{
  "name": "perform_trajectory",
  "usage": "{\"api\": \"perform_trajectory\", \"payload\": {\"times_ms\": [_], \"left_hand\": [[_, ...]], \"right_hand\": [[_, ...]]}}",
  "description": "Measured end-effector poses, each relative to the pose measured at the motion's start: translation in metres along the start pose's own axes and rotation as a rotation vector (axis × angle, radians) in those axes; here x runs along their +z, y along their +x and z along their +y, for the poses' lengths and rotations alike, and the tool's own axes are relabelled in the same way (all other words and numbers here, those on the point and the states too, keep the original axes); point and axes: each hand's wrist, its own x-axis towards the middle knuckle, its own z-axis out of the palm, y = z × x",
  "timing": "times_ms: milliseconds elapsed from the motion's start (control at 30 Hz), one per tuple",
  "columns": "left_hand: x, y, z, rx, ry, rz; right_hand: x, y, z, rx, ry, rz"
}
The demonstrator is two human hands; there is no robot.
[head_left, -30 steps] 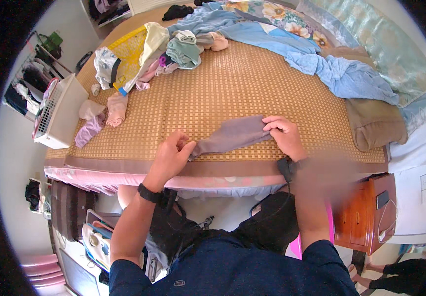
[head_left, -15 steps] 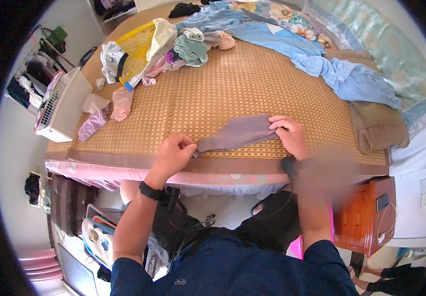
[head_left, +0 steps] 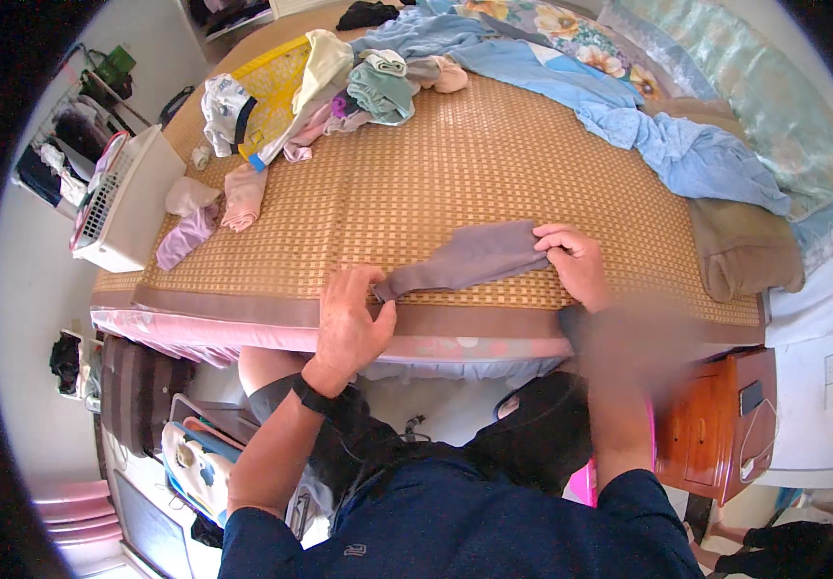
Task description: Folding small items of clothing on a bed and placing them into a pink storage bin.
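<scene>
A mauve-grey garment [head_left: 474,259], folded into a long flat strip, lies on the woven mat near the bed's front edge. Its left end is narrower and its right part wider. My right hand [head_left: 576,262] pinches the wide right end between thumb and fingers. At the narrow end is my left hand [head_left: 351,314], thumb and forefinger apart on either side of the cloth, fingertips touching it. Whether this is a full underwear or legging shape cannot be told from the folds.
The woven mat [head_left: 416,183] covers the bed. Heaped clothes [head_left: 383,92] lie at the back left, near small pink folded cloths [head_left: 243,196] and a white basket [head_left: 137,207]. Blue fabric [head_left: 619,121] runs along the back right, by a brown cushion [head_left: 745,251]. A wooden cabinet [head_left: 711,425] stands right.
My left hand has loosened its pinch on the narrow end; its thumb and fingers have spread. The right hand keeps its hold, and the garment has barely moved. The view has shifted slightly.
</scene>
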Motion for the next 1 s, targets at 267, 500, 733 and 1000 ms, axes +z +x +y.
{"api": "perform_trajectory", "payload": {"times_ms": [267,500,733,1000], "left_hand": [[0.006,0.009,-0.023,-0.277,-0.377,-0.059],[-0.007,0.025,-0.041,-0.336,-0.486,-0.248],[-0.017,0.034,-0.035,-0.359,-0.343,-0.327],[-0.01,0.006,0.007,0.007,-0.058,0.026]], "right_hand": [[0.0,0.0,0.004,0.007,-0.022,-0.009],[0.001,0.0,0.002,0.016,-0.013,-0.015],[0.002,0.001,0.003,-0.001,-0.008,-0.015],[-0.002,0.0,0.003,0.017,-0.007,-0.016]]}}
